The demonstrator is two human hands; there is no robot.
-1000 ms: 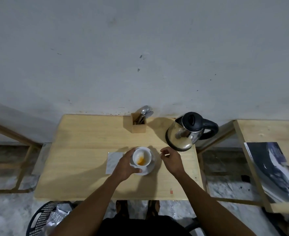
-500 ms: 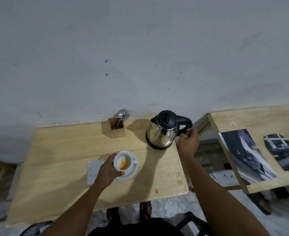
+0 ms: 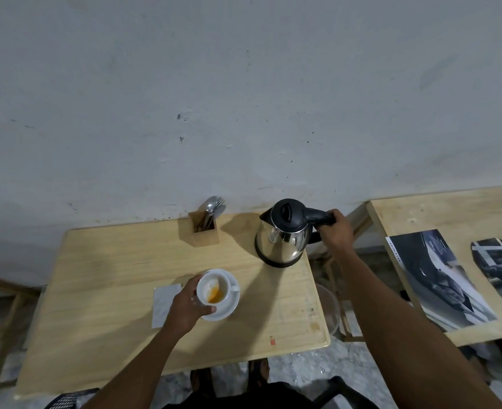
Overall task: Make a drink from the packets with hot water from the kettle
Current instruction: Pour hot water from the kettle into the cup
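A white cup (image 3: 214, 287) with orange powder in its bottom stands on a white saucer (image 3: 229, 308) near the middle of the wooden table (image 3: 111, 276). My left hand (image 3: 184, 308) grips the cup's left side. A steel kettle (image 3: 283, 234) with a black lid stands at the table's back right corner. My right hand (image 3: 334, 231) is closed around its black handle. A white paper packet (image 3: 164, 302) lies flat just left of the saucer, partly under my left hand.
A wooden holder (image 3: 204, 233) with spoons and forks stands against the wall, left of the kettle. A second wooden table (image 3: 450, 214) with printed photos (image 3: 438, 278) is to the right, across a gap. A clear bowl (image 3: 331, 308) sits on the floor in that gap.
My right hand moved from beside the cup to the kettle and closed on its handle. The left hand stayed on the cup. The view swung to the right.
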